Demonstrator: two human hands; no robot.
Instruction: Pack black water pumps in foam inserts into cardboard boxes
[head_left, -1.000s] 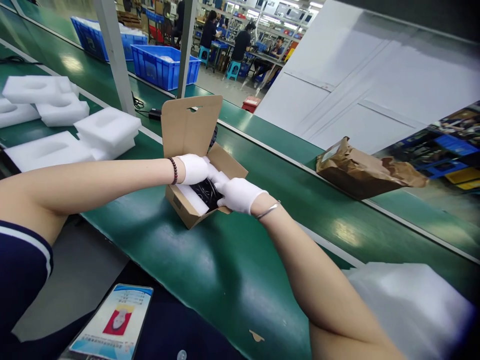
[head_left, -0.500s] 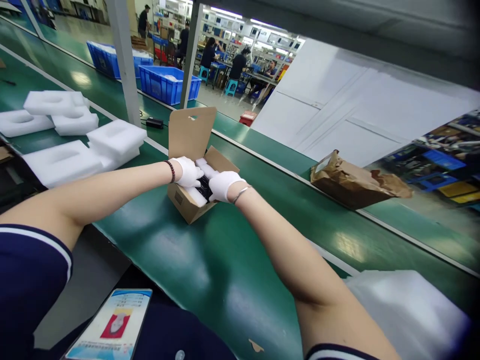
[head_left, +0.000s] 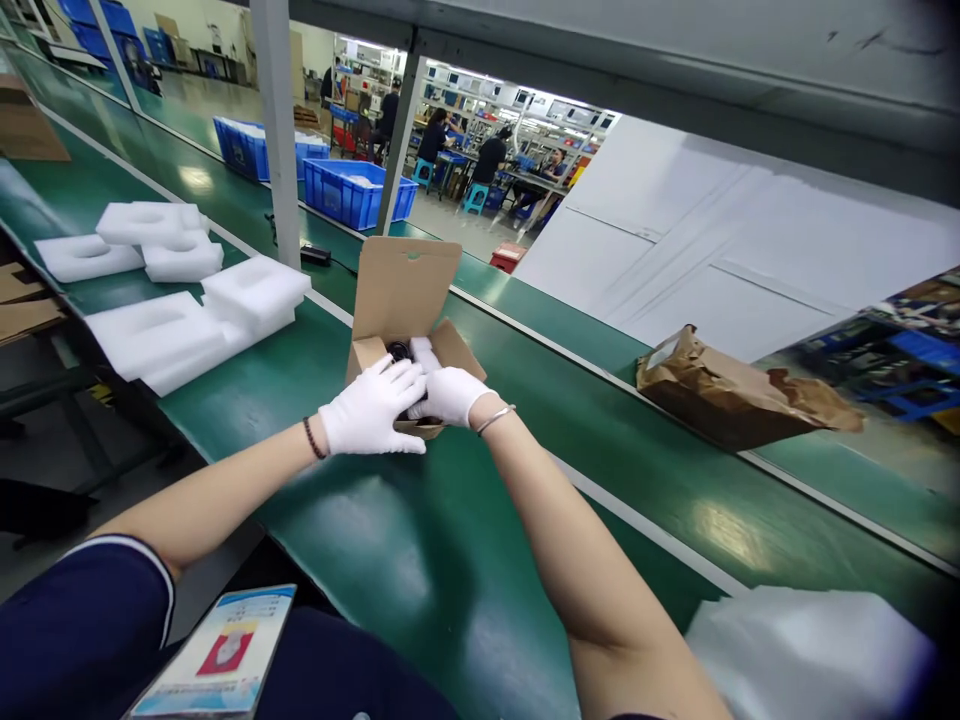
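An open cardboard box (head_left: 409, 285) stands on the green bench with its lid flap raised at the back. Inside are white foam (head_left: 425, 355) and a coiled black cable (head_left: 398, 351). My left hand (head_left: 371, 408), in a white glove, lies over the box's front left side with its fingers stretched and apart. From the right, my right hand (head_left: 454, 396), also gloved, reaches into the box with fingers bent down and together. Its fingertips are partly hidden, so what they grip does not show.
Several white foam pieces (head_left: 161, 335) lie to the left on the green bench (head_left: 360, 520). Blue crates (head_left: 352, 195) and a black adapter (head_left: 315, 254) are beyond. A crumpled brown paper package (head_left: 739, 390) sits at right, with white sheets (head_left: 802, 650) near me. A post (head_left: 274, 140) rises behind.
My left hand has moved from inside the box to over its front, fingers now spread. My right hand stays in the box. Black cable now shows at the back; the view has shifted slightly.
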